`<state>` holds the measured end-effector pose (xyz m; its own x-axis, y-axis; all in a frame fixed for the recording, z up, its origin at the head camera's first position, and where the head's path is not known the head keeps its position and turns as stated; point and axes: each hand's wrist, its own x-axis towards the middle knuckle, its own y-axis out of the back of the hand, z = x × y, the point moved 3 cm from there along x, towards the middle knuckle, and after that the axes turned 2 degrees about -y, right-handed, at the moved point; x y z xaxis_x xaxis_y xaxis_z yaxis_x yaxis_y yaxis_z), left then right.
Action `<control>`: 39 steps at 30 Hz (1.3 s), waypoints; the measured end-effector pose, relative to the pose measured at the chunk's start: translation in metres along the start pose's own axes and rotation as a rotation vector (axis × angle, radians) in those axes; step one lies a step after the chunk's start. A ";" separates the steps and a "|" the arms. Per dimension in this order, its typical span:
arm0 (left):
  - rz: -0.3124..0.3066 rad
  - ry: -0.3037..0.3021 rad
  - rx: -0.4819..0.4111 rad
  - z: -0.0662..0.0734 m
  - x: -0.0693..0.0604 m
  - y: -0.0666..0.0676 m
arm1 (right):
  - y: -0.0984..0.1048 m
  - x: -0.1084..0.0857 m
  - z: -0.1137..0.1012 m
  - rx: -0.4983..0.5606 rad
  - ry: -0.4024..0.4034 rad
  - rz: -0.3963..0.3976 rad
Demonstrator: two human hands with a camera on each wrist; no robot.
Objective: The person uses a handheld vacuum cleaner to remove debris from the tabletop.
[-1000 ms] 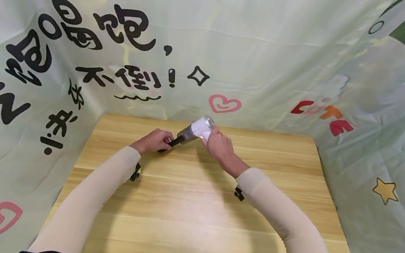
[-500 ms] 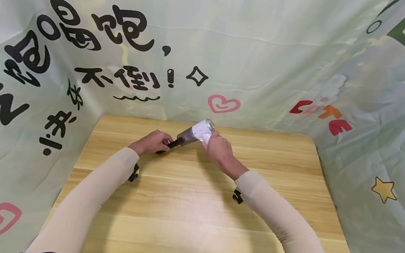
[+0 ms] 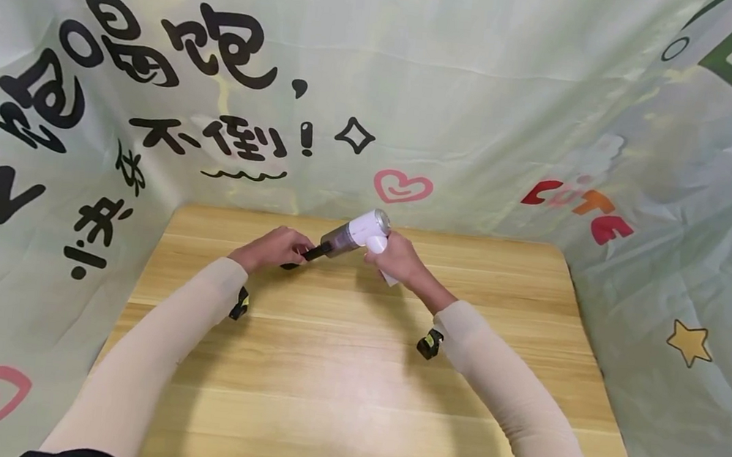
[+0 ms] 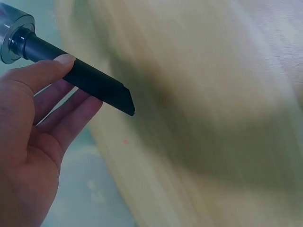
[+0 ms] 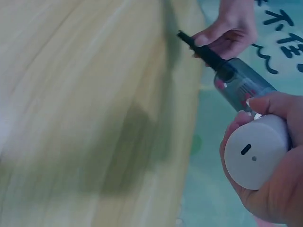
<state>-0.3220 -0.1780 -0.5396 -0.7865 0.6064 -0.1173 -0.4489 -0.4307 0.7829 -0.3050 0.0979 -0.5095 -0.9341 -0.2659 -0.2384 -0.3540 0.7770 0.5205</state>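
A white handheld vacuum cleaner (image 3: 363, 230) with a clear grey dust cup (image 5: 241, 84) is held above the far part of the table. My right hand (image 3: 400, 258) grips its white handle, whose round end (image 5: 256, 153) faces the right wrist camera. At the front of the cup sits a black crevice nozzle (image 4: 80, 73) with a slanted tip. My left hand (image 4: 40, 106) pinches this nozzle between thumb and fingers, near its middle. Nozzle and cup appear joined in the left wrist view.
Below is a light wooden table (image 3: 339, 373) with rounded far corners. A printed cloth backdrop (image 3: 470, 106) with black lettering and drawings stands behind the table and along both sides. Black wrist cameras (image 3: 430, 343) hang under both sleeves.
My right hand has turned on the vacuum cleaner, so the handle's end now shows below the hand. The left hand still pinches the nozzle, and the view has shifted slightly.
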 end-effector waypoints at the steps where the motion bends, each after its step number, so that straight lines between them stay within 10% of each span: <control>1: 0.003 -0.001 -0.008 0.001 0.002 0.002 | 0.001 0.000 -0.002 0.035 -0.008 -0.015; 21: 0.119 0.087 -0.077 0.002 0.022 0.036 | 0.019 0.014 -0.071 -0.214 0.047 0.120; 39: 0.169 0.128 0.008 -0.020 0.016 0.033 | -0.023 0.017 -0.064 -0.326 0.094 0.226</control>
<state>-0.3573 -0.1956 -0.5280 -0.8981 0.4357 -0.0601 -0.3030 -0.5138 0.8027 -0.3160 0.0392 -0.4732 -0.9849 -0.1718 -0.0205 -0.1218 0.6041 0.7875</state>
